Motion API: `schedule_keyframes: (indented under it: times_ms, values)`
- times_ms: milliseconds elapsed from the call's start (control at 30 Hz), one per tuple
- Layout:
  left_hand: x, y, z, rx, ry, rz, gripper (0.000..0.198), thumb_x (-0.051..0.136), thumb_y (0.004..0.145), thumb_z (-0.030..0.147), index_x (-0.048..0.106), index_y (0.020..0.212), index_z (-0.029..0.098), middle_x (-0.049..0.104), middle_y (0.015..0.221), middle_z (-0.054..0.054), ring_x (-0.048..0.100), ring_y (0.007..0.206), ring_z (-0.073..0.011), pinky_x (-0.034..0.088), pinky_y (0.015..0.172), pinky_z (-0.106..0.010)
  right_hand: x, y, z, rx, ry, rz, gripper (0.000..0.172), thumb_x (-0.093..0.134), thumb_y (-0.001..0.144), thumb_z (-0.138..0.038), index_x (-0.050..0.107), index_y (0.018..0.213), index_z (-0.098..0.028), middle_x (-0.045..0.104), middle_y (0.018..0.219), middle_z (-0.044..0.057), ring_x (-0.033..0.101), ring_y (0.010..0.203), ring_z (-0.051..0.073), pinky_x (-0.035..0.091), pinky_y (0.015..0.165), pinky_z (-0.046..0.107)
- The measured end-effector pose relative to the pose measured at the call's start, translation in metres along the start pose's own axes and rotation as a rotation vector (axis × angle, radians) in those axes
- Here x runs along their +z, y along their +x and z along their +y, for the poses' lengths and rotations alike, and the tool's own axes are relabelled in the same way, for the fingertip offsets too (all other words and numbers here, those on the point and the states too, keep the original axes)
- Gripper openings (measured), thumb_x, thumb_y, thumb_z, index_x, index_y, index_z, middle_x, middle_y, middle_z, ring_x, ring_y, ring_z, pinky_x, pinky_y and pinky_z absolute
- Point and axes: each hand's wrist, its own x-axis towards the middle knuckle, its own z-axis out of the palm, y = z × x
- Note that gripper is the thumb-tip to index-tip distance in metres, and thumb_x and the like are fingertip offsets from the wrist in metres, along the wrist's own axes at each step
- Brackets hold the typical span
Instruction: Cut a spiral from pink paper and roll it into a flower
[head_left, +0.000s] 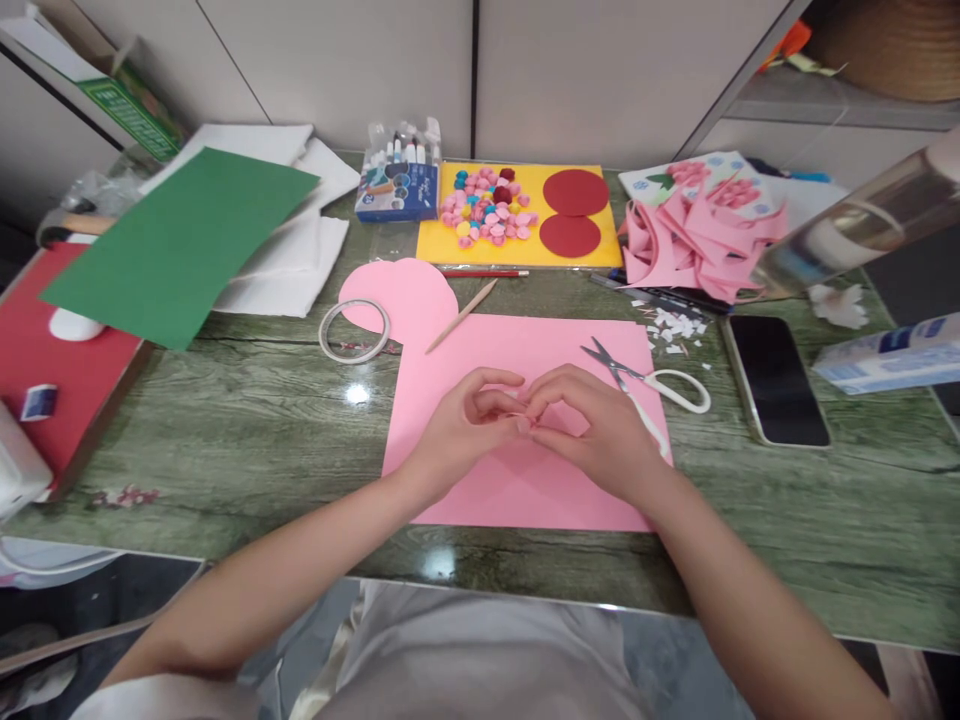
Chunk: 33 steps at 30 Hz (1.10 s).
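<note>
My left hand [474, 422] and my right hand [589, 425] meet above a large pink sheet [517, 495]. Between their fingertips is a small piece of pink paper [523, 417], mostly hidden by the fingers; both hands pinch it. White-handled scissors [679, 390] lie with blades apart at the sheet's right side, partly behind my right hand. Past the sheet's upper left corner rest pink paper circles [420, 300], a roll of tape [325, 335] and a pointed wooden stick [463, 315].
Behind are a yellow sheet [525, 255] bearing small rolled paper pieces and red circles, and a marker box [397, 192]. Pink scraps [686, 240], a phone [778, 380] and a clear bottle [847, 225] stand right. Green paper [187, 240] lies left.
</note>
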Motion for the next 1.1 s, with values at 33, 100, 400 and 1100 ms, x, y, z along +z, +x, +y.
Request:
schedule_keyframes:
  times_ms: [33, 100, 400, 1100]
  values:
    - [0.000, 0.000, 0.000, -0.002, 0.001, 0.003, 0.035, 0.069, 0.068, 0.021, 0.053, 0.099, 0.019, 0.064, 0.077, 0.000, 0.059, 0.076, -0.0119, 0.042, 0.077, -0.027, 0.000, 0.000, 0.000, 0.001, 0.003, -0.006, 0.008, 0.065, 0.077, -0.018, 0.057, 0.077, -0.022, 0.062, 0.088, 0.001, 0.059, 0.085, 0.015, 0.048, 0.075, 0.029]
    - [0.000, 0.001, 0.001, -0.006, 0.004, 0.013, 0.035, 0.070, 0.067, 0.020, 0.053, 0.098, 0.019, 0.064, 0.076, 0.000, 0.060, 0.075, -0.0114, 0.043, 0.076, -0.027, -0.001, 0.001, 0.000, -0.006, 0.010, -0.010, 0.007, 0.065, 0.077, -0.019, 0.058, 0.079, -0.022, 0.062, 0.087, 0.002, 0.059, 0.084, 0.016, 0.048, 0.075, 0.030]
    - [-0.001, 0.003, 0.006, -0.031, 0.082, 0.020, 0.036, 0.069, 0.066, 0.017, 0.052, 0.098, 0.018, 0.064, 0.072, 0.000, 0.060, 0.071, -0.0111, 0.043, 0.073, -0.027, -0.011, 0.001, 0.002, -0.089, -0.022, -0.097, 0.022, 0.055, 0.084, -0.019, 0.064, 0.103, -0.027, 0.062, 0.099, 0.004, 0.060, 0.092, 0.015, 0.051, 0.079, 0.030]
    - [0.002, 0.002, 0.002, -0.016, -0.018, 0.018, 0.035, 0.072, 0.065, 0.020, 0.054, 0.095, 0.018, 0.064, 0.073, 0.001, 0.060, 0.075, -0.0116, 0.043, 0.077, -0.028, 0.002, 0.000, 0.001, 0.042, -0.009, -0.022, 0.011, 0.060, 0.079, -0.018, 0.050, 0.078, -0.022, 0.060, 0.089, 0.002, 0.058, 0.084, 0.017, 0.046, 0.072, 0.029]
